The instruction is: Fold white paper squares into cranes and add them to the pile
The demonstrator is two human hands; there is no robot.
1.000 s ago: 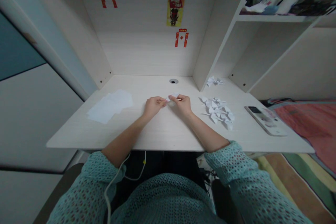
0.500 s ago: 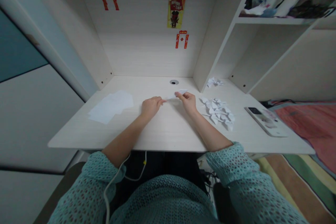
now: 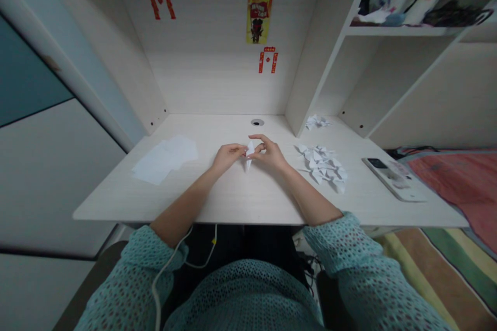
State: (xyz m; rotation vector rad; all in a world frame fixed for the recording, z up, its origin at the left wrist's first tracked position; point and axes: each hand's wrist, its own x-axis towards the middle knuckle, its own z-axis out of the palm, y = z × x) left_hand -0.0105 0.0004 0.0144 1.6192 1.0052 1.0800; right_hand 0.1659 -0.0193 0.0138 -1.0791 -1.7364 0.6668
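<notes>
A small piece of folded white paper (image 3: 249, 164) is held between my two hands, over the middle of the desk, its narrow pointed end towards me. My left hand (image 3: 229, 156) pinches its left side with thumb and fingertips. From the right, my right hand (image 3: 271, 154) grips it with the thumb and a bent finger, while the index finger stretches out above it. To the left lies a spread stack of white paper sheets (image 3: 166, 159). A pile of folded paper pieces (image 3: 323, 164) sits to the right of my right hand.
More folded pieces (image 3: 318, 122) lie behind the pile, beside the upright divider (image 3: 322, 67). A white flat device (image 3: 393, 180) rests at the desk's right side. The round cable hole (image 3: 257, 122) is near the back panel. A white cable (image 3: 156, 289) hangs over my left sleeve.
The folded paper has turned from lying crosswise to pointing towards me. My hands have come closer together, and my right index finger has lifted off and straightened.
</notes>
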